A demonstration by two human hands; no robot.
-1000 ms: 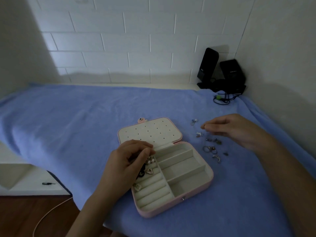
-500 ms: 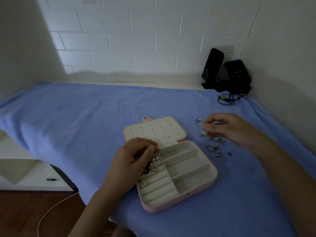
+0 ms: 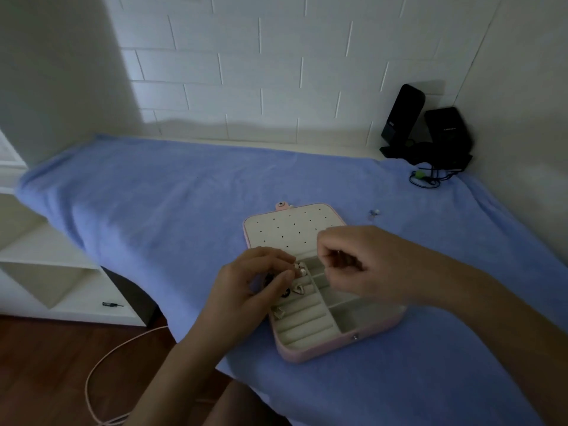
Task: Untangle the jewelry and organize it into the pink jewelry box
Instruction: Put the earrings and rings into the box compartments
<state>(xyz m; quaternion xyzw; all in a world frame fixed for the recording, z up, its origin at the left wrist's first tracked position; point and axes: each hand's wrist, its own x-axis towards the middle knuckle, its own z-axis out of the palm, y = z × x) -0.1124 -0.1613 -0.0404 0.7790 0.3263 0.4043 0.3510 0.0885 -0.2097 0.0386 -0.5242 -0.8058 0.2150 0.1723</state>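
Right hand (image 3: 368, 265) now over 1 box (image 3: 332, 348)

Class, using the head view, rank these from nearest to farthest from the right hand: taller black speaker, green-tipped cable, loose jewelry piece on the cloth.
1. loose jewelry piece, on the blue cloth just beyond the right hand.
2. green-tipped cable, farther back and to the right.
3. taller black speaker, farthest back, in the corner.

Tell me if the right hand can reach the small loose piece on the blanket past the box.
Probably yes: the loose piece lies uncovered on the blanket just beyond the right hand, nothing between; its curled fingers may be occupied.
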